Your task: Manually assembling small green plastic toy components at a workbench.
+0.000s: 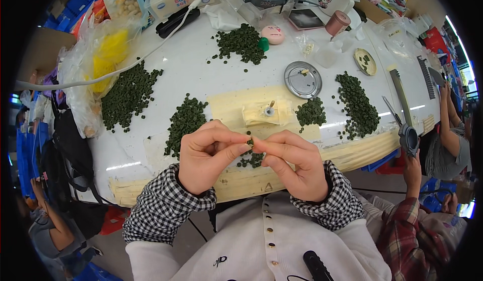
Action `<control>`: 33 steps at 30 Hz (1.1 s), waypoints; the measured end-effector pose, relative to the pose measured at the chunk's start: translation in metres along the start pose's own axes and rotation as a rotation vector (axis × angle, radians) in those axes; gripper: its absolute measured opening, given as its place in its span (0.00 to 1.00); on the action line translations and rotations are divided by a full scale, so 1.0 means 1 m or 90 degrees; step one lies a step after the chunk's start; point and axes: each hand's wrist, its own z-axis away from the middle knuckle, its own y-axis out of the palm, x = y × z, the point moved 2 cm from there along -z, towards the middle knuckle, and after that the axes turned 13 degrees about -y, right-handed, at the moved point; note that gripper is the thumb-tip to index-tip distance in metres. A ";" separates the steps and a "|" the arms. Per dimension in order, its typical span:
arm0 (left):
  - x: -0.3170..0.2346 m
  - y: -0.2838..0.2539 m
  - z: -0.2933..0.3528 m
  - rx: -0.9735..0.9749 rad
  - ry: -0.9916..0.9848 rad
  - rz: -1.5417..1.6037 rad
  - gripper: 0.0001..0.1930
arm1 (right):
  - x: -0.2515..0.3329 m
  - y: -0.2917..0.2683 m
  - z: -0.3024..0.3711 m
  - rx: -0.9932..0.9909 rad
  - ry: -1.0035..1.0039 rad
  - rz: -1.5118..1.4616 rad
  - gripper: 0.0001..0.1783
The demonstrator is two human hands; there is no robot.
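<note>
My left hand (205, 155) and my right hand (297, 163) meet over the table's near edge, fingertips pinched together. Between them is a small dark green piece (250, 142) with a yellowish spot; its exact kind is too small to tell. Just beneath the fingers lies a little heap of similar green pieces (246, 161). Left of my left hand spreads a larger pile of green pieces (183, 122). Beyond my hands stands a tape-covered block (256, 115) with an upright metal pin (269, 110). A small green pile (311, 112) lies right of the block.
More green piles lie at the left (130, 95), far middle (241, 43) and right (358, 106). A round metal lid (303, 80), a cream dish (365, 62) and a caliper-like tool (406, 135) stand around. A white cable (126, 70) crosses the left side. Another person's hand (412, 170) is at right.
</note>
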 end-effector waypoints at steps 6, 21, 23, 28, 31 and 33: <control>0.002 -0.001 0.000 0.001 0.008 -0.019 0.10 | 0.000 0.000 0.001 -0.011 0.017 -0.020 0.17; 0.004 0.003 0.000 -0.021 -0.002 -0.050 0.09 | 0.001 0.006 0.005 -0.028 -0.070 0.110 0.18; 0.003 0.002 -0.001 -0.031 0.022 -0.095 0.09 | 0.000 0.007 0.005 -0.031 -0.065 0.113 0.17; -0.015 -0.001 -0.006 -0.010 -0.006 -0.291 0.08 | -0.001 -0.002 0.005 -0.024 -0.068 0.207 0.16; -0.015 -0.006 -0.008 0.039 -0.024 -0.399 0.07 | 0.004 -0.013 0.006 -0.055 -0.060 0.231 0.15; -0.013 -0.007 -0.007 0.058 -0.031 -0.417 0.07 | 0.006 -0.017 0.007 -0.053 -0.053 0.241 0.14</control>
